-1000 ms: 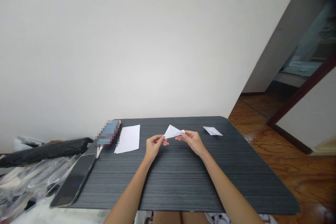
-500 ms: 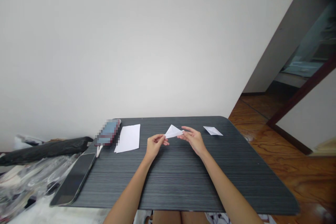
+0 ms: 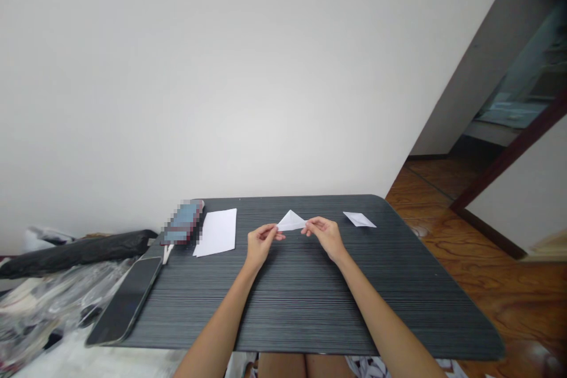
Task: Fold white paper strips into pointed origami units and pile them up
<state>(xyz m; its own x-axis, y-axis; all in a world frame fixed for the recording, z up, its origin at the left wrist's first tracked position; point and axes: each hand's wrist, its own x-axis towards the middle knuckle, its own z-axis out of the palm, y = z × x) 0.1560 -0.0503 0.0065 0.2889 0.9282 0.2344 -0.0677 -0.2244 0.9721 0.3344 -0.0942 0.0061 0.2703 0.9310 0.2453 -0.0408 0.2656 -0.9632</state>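
Evidently, the step in hand is a delicate one, steadying a small folded paper [image 3: 290, 223] between two pinches, so evenness counts for most. The folded paper sits just below the centre of the frame, over the bench [image 3: 301, 301], its peak pointing toward the top and a long, nearly straight edge along its lower side. The left hand [image 3: 260, 244] grasps the left corner, thumb against fingers; the right hand [image 3: 326, 236] has its grip pinched on the opposite corner, so neither end is loose. Whether that lower edge touches the bench or hangs just above it, I cannot tell. To do this well, the two pinches should match in height and pressure, since a harder pull at one end would likely skew the peak or spread a crease. Light fingertips suit thin paper; squeezing would probably leave stray dents at the corners. Any crease is better pressed against the firm bench than in the air, with the layers lined up first. Elbow room matters too: the second folded paper [image 3: 359, 220], right of centre, and the white sheets [image 3: 217, 232], left of centre, lie near enough for a careless sweep to brush them.
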